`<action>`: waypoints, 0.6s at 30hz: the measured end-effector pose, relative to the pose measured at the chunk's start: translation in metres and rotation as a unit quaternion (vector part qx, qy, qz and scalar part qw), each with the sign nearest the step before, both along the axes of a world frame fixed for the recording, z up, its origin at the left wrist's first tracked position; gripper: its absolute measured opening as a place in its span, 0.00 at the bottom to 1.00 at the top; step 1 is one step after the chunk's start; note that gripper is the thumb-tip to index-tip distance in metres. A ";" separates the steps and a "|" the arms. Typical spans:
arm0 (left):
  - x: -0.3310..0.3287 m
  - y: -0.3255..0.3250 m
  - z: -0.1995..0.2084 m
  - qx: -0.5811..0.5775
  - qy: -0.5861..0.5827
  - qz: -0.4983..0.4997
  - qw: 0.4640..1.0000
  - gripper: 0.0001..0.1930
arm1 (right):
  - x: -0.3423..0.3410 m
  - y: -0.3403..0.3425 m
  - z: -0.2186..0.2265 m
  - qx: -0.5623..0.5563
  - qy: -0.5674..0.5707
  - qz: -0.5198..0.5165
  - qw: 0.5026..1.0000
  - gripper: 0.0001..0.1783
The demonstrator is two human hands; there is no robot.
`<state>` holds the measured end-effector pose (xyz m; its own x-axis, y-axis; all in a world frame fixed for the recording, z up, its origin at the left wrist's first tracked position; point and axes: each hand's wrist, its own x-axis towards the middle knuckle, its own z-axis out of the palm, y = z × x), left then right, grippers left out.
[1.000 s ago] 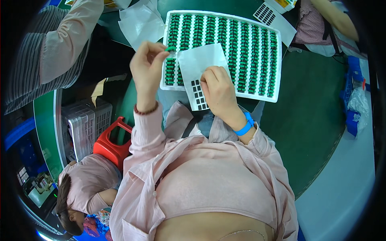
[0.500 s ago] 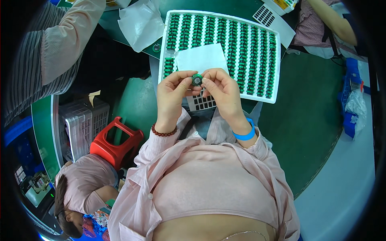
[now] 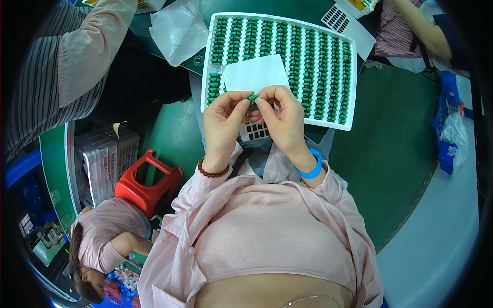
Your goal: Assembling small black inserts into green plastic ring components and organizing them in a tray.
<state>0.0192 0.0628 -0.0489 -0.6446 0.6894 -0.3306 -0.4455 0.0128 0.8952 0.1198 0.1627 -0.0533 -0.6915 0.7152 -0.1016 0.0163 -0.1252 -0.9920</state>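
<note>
Between the fingertips of both hands I hold a small round green part (image 3: 252, 102) with a dark middle. My left hand (image 3: 224, 119) pinches it from the left, and my right hand (image 3: 281, 116) presses its thumb on it from the right. Just beyond my hands, a white sheet (image 3: 255, 73) lies on a white foam tray (image 3: 354, 82) filled with rows of similar green and black parts (image 3: 308, 77). A sheet of black stickers (image 3: 255, 132) shows below my fingers, partly hidden by them.
Crumpled white paper (image 3: 178, 32) and one loose round part (image 3: 198, 60) lie left of the tray. Another sticker sheet (image 3: 337, 19) is at its far right. A red stool (image 3: 149, 182) stands at left. Co-workers sit at far left, lower left and far right.
My right thumb has moved over the round part, which is turned and more covered now. Both hands shifted very slightly. At lower left, the co-worker's arm has moved.
</note>
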 end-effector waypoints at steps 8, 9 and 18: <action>0.001 -0.002 -0.002 -0.007 0.021 -0.023 1.000 0.10 | 0.003 0.003 -0.004 0.174 -0.004 -0.006 0.985 0.08; -0.001 -0.003 -0.001 -0.008 0.021 -0.023 0.999 0.10 | 0.004 0.006 -0.005 0.077 0.010 0.012 0.997 0.09; -0.069 0.011 0.005 -0.156 0.463 0.034 0.872 0.09 | 0.007 0.017 -0.014 0.089 -0.013 0.038 0.995 0.11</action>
